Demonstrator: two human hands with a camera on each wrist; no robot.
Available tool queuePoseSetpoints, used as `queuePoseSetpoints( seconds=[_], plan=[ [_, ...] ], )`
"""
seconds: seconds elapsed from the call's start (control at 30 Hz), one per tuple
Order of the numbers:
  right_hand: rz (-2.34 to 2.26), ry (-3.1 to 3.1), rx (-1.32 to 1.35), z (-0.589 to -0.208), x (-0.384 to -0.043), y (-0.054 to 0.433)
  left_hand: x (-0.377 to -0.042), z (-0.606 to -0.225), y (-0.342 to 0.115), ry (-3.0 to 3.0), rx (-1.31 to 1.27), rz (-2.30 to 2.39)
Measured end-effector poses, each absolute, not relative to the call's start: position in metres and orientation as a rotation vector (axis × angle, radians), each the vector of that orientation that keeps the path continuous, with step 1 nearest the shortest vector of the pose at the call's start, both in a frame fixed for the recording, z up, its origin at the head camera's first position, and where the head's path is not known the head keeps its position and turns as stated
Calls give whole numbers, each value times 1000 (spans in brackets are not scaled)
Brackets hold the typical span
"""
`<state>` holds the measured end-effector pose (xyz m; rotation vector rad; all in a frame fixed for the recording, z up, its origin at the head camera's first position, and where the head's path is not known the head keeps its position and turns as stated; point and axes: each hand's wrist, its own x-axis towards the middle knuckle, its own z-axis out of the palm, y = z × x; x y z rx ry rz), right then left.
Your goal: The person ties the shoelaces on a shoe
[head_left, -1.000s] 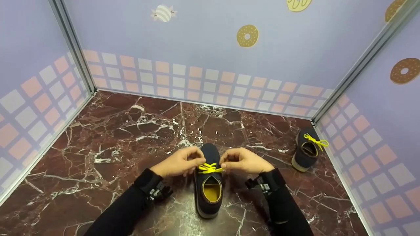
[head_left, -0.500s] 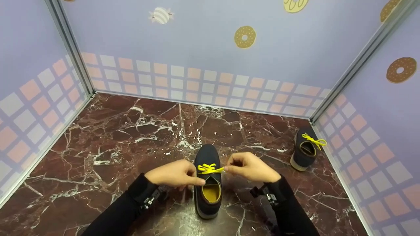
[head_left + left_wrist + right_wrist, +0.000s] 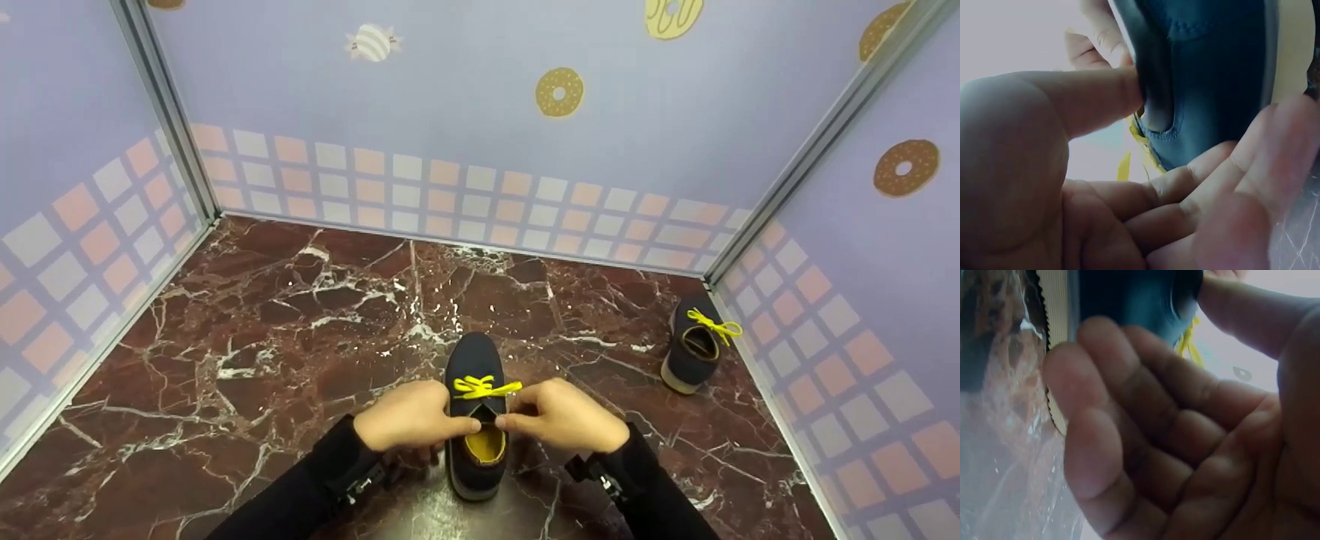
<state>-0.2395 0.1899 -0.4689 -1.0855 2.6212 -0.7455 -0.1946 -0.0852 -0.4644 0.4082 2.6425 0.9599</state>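
Note:
A dark navy shoe (image 3: 474,358) with a yellow lining stands on the floor, toe pointing away from me. Its yellow laces (image 3: 480,387) are tied in a bow. My left hand (image 3: 412,416) grips the shoe's left side, thumb at the edge of the opening. In the left wrist view its fingers lie along the side of the shoe (image 3: 1219,73). My right hand (image 3: 566,416) holds the opposite side the same way, its thumb near the left thumb. The right wrist view shows its curled fingers beside the shoe's pale ribbed sole (image 3: 1055,304).
A matching shoe (image 3: 691,360), also with a yellow bow, stands at the right against the side wall (image 3: 840,390). Lilac panels with printed doughnuts and squares enclose the dark red marbled floor (image 3: 315,360) on three sides.
Both hands have come off the lace bow and moved back toward the shoe's opening. The right hand has released a lace end, and the thumbs now meet the collar from either side.

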Motion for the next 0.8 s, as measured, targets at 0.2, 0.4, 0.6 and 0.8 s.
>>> queuePoseSetpoints(
  seconds=[0.2,0.4,0.6,0.8],
  plan=[
    [-770,2651,-987,-474,-230,183,-195,-470,-78,2664,322,927],
    [-837,2692,-941,-478,-224,176,-195,-474,-77,2584,311,1042],
    [-935,2741,-888,-482,-221,174,-193,-476,-74,2680,332,1037],
    [-1006,2766,-832,-485,-222,179,-194,-479,-67,2706,327,1048]
  ],
)
